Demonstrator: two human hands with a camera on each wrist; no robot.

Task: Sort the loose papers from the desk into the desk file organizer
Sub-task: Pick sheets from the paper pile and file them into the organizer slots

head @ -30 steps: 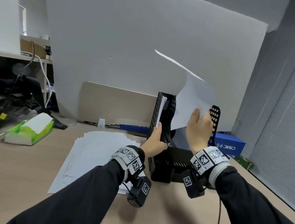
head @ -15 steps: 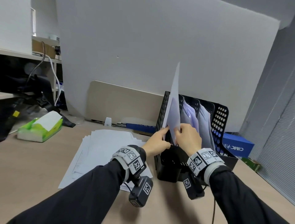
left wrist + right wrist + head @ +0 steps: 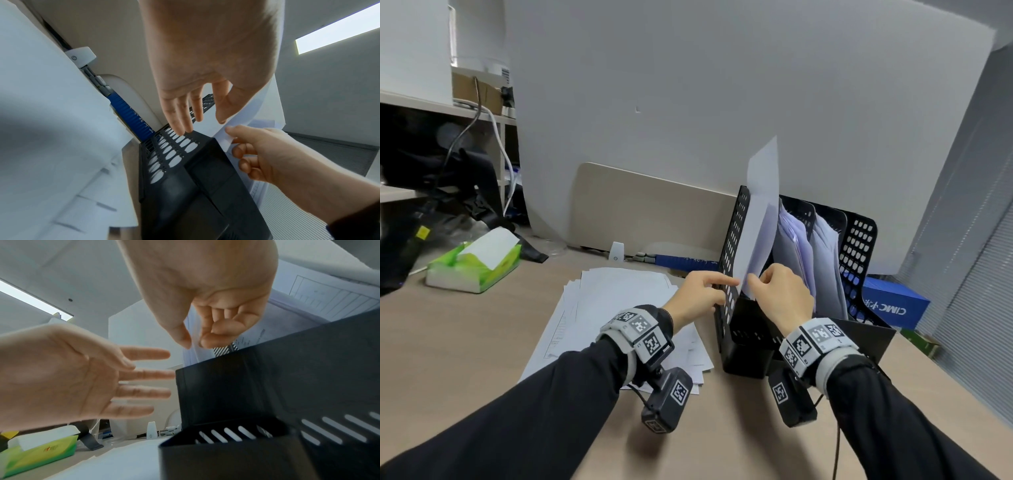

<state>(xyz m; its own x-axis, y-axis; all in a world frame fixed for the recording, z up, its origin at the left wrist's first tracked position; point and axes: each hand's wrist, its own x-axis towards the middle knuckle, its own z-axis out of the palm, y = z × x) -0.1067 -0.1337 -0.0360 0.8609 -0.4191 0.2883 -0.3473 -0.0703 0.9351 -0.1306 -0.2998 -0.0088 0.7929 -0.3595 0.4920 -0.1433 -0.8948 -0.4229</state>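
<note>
At organizer (image 3: 732,260) slot 1 | right hand (image 3: 779,298) pinches sheet (image 3: 760,219)

green tissue pack (image 3: 474,262) desk far-left | blue box (image 3: 893,301) right | beige panel (image 3: 647,212) behind

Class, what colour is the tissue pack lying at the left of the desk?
Green and yellow-green, with a white tissue sticking out: the tissue pack shows best in the head view.

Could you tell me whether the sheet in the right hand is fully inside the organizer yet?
Not yet. The sheet stands upright, partly in the organizer's leftmost slot, its top above the rim, pinched by the right hand.
</note>
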